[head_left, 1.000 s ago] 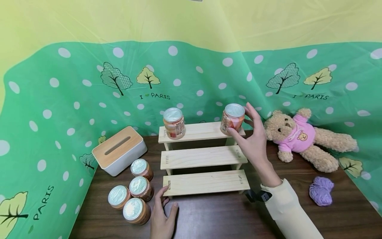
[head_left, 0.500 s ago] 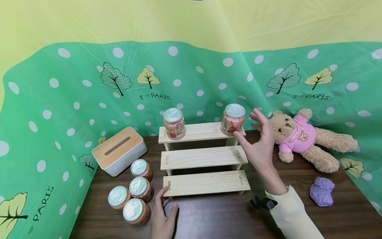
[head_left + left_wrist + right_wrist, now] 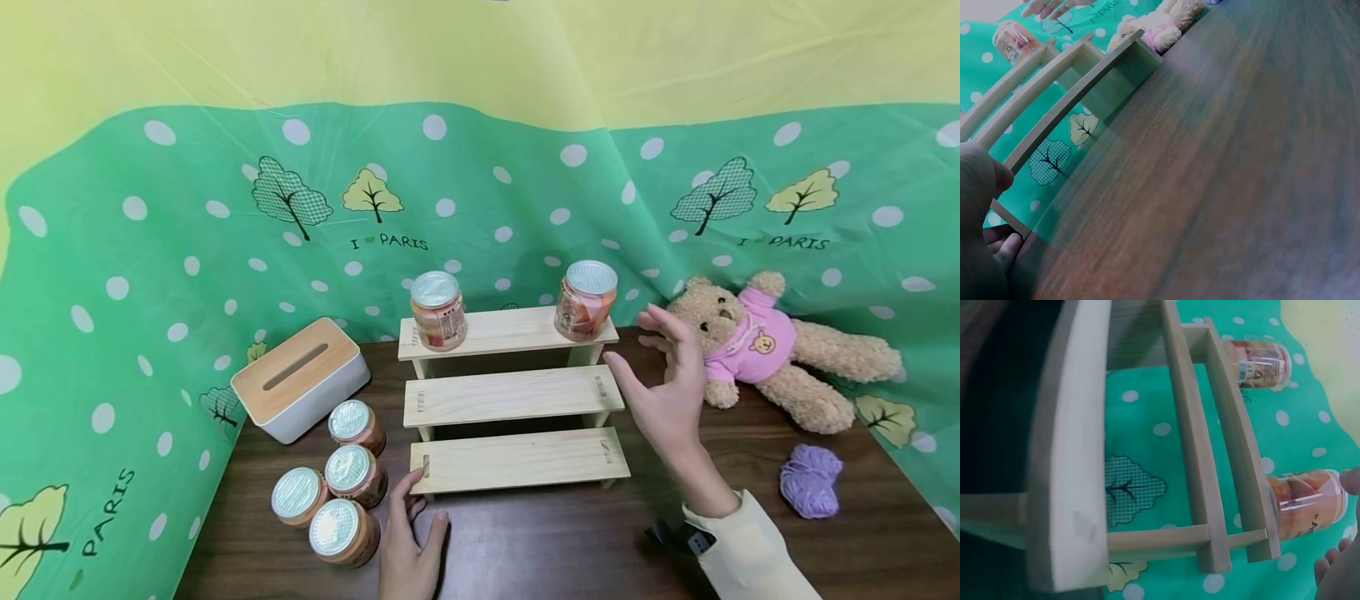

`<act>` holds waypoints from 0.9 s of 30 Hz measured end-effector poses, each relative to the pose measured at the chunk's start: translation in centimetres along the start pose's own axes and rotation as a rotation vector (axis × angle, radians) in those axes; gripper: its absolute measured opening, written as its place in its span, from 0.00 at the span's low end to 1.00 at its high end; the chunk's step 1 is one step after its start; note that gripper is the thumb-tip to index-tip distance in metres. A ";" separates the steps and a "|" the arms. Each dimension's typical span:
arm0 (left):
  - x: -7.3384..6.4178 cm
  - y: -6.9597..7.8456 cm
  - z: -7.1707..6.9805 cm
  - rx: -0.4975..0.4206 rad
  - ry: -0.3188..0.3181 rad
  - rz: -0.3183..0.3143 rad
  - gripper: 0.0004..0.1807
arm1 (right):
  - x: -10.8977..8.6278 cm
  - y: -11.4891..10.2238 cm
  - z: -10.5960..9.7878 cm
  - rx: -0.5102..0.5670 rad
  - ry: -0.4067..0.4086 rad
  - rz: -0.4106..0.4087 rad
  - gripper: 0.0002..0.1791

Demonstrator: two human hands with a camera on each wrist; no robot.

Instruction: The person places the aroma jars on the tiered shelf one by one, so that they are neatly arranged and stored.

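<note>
A three-step wooden display rack (image 3: 513, 396) stands on the dark table. My left hand (image 3: 408, 542) holds its lower left front corner, index finger at the board's end and other fingers bent beside the leg (image 3: 1013, 219). On the top step stand two glass jars with silvery lids and orange contents, a left jar (image 3: 438, 310) and a right jar (image 3: 587, 302). To the right of the rack, my right hand (image 3: 671, 392) hangs in the air with thumb and fingers spread, holding nothing. It is apart from the right jar.
Several more lidded jars (image 3: 336, 529) are grouped on the table left of the rack. Behind them sits a white tissue box (image 3: 300, 379) with a wooden top. A teddy bear (image 3: 761, 333) in pink and a purple yarn ball (image 3: 810, 481) lie at the right. Printed green cloth (image 3: 495, 208) hangs behind.
My right hand has let go of the right jar and drawn back to the right and down, its fingers spreading. The jar stays on the top step. The left hand has not moved.
</note>
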State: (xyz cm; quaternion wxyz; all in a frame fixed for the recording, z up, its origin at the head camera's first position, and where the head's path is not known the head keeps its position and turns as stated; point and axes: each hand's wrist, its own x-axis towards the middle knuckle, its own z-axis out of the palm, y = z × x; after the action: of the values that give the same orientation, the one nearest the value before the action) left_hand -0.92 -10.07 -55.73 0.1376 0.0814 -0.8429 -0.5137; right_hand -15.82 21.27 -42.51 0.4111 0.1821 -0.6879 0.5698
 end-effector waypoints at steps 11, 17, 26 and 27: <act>0.0 0.1 0.0 0.005 -0.004 -0.016 0.38 | -2.2 -0.3 -1.7 0.002 -0.010 -0.017 0.36; 0.0 0.2 0.0 0.014 -0.009 -0.028 0.37 | -3.5 -0.5 -2.4 0.021 0.006 -0.003 0.35; 0.0 -0.2 0.1 0.013 0.010 0.011 0.38 | -5.3 -0.4 -3.0 0.040 0.005 0.025 0.36; 0.0 -0.2 0.1 0.010 0.007 0.012 0.38 | -5.5 -0.4 -3.0 0.043 0.008 0.025 0.36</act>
State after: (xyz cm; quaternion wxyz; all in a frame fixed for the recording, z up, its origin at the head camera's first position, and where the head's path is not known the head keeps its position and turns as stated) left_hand -0.95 -10.08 -55.95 0.1432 0.0788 -0.8455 -0.5084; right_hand -11.19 22.81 -46.48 0.4026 0.1801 -0.6762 0.5901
